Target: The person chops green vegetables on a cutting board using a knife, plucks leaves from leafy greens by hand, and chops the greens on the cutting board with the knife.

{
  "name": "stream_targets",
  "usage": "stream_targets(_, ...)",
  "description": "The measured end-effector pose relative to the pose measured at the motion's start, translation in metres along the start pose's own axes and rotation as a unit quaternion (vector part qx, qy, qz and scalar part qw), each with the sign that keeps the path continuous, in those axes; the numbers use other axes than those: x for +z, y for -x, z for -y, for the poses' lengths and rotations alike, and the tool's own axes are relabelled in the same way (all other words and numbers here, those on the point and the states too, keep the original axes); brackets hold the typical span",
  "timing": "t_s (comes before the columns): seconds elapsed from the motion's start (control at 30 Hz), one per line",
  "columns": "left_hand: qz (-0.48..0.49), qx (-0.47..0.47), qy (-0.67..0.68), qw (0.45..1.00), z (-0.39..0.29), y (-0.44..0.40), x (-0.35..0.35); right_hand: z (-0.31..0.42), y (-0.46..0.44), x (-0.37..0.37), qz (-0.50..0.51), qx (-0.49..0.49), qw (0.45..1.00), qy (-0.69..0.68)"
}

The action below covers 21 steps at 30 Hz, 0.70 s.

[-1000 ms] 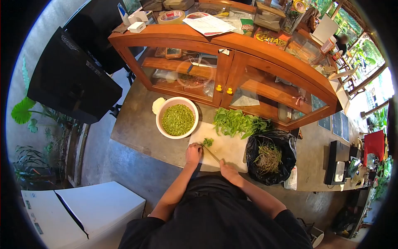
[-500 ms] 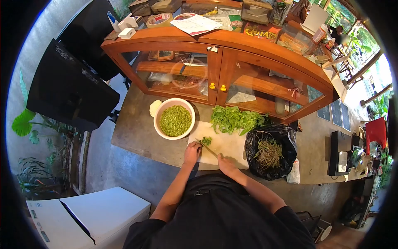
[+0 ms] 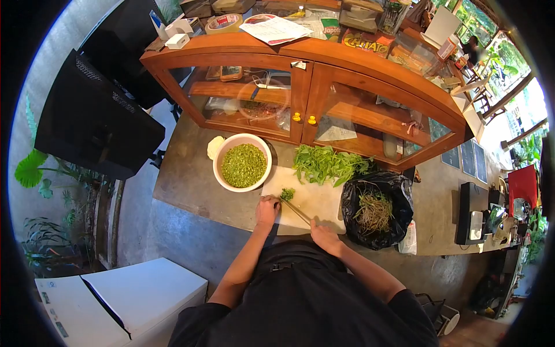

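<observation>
My right hand (image 3: 325,237) is closed round the handle of a knife (image 3: 296,212), whose blade slants up and left over the white cutting board (image 3: 325,207). The knife's tip end lies beside my left hand (image 3: 266,210), at the board's left edge. The fingers of that hand are curled together, and what they hold, if anything, is hidden. A small heap of chopped greens (image 3: 287,194) sits just past the blade. Farther back, a pile of leafy green stems (image 3: 329,164) rests across the board's far edge. Left of the board stands a white bowl (image 3: 218,176) full of chopped green pieces (image 3: 244,166).
A black plastic bag (image 3: 354,222) holding roots and stem ends (image 3: 376,211) stands right of the board. Behind is a wooden cabinet (image 3: 306,98) with glass doors. Pale material (image 3: 215,147) lies by the bowl. A white refrigerator (image 3: 144,289) is at lower left.
My right hand has shifted slightly right and toward me, drawing the knife with it. My left hand stays at the board's left edge. The view has moved a little.
</observation>
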<state>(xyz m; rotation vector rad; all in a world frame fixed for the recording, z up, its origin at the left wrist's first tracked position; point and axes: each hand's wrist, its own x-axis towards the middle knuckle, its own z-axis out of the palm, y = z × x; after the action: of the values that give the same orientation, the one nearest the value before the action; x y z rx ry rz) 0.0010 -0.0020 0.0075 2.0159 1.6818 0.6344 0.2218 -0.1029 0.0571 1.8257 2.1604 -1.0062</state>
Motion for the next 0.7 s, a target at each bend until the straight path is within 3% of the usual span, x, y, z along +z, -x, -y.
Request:
stream_targets(0.07,0.0,0.009,-0.014,1.0,-0.006,0.001,-0.004,-0.003,0.004,0.005,-0.049,-0.037,0.998,0.015)
stream_targets(0.3,-0.007,0.006,-0.011,1.0,0.0,0.001,0.002,-0.005,0.006,0.007,-0.035,-0.046,0.998,0.027)
stream_targets(0.47,-0.002,0.017,-0.023,1.0,0.0,0.001,0.001,0.009,-0.016,0.01,0.005,0.034,0.999,0.0)
stream_targets(0.7,0.006,-0.006,-0.026,1.0,-0.007,0.002,-0.005,0.011,-0.04,0.017,-0.025,-0.006,0.999,-0.024)
